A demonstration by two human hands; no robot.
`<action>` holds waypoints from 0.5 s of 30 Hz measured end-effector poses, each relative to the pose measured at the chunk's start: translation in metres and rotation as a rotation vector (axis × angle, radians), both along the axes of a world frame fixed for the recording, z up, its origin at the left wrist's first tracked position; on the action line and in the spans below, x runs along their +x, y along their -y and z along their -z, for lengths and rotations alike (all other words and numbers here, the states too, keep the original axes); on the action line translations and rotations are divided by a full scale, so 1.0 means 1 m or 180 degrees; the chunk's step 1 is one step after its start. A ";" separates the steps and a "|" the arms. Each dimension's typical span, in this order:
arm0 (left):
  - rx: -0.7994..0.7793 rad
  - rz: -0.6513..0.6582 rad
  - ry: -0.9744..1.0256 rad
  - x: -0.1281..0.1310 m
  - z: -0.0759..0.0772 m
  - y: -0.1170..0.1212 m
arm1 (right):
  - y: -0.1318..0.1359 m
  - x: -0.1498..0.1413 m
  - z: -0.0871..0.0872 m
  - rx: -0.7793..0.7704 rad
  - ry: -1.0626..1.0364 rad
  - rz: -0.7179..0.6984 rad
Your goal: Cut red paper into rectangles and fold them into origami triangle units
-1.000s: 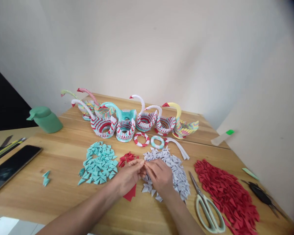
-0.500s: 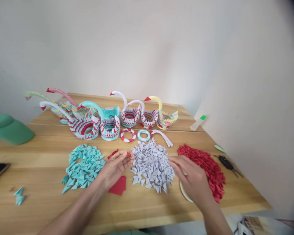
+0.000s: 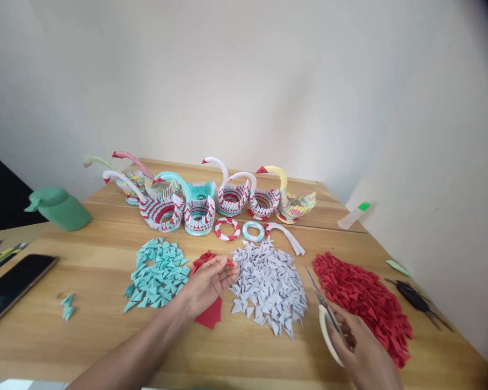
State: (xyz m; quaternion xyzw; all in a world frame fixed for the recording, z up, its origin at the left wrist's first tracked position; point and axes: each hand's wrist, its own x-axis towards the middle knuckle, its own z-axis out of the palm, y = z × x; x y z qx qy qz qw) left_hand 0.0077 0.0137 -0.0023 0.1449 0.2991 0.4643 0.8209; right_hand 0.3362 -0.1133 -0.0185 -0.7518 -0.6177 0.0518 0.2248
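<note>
Left hand: fingers pinching small red piece, left of white pile; likely light, easily creased; hold by edges. Right hand: fingers gripping scissors at handles, near right; stiff, probably heavier; avoid blades.

Scissors: one; rings: two

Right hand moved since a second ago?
Yes: judged against the pale paper pile, the right hand has gone from over it to its right, at the scissors.
</note>
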 end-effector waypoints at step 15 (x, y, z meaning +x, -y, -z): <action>0.0080 0.0270 0.0020 -0.002 -0.007 0.003 | -0.028 -0.104 -0.043 -0.0158 -0.1132 -0.1969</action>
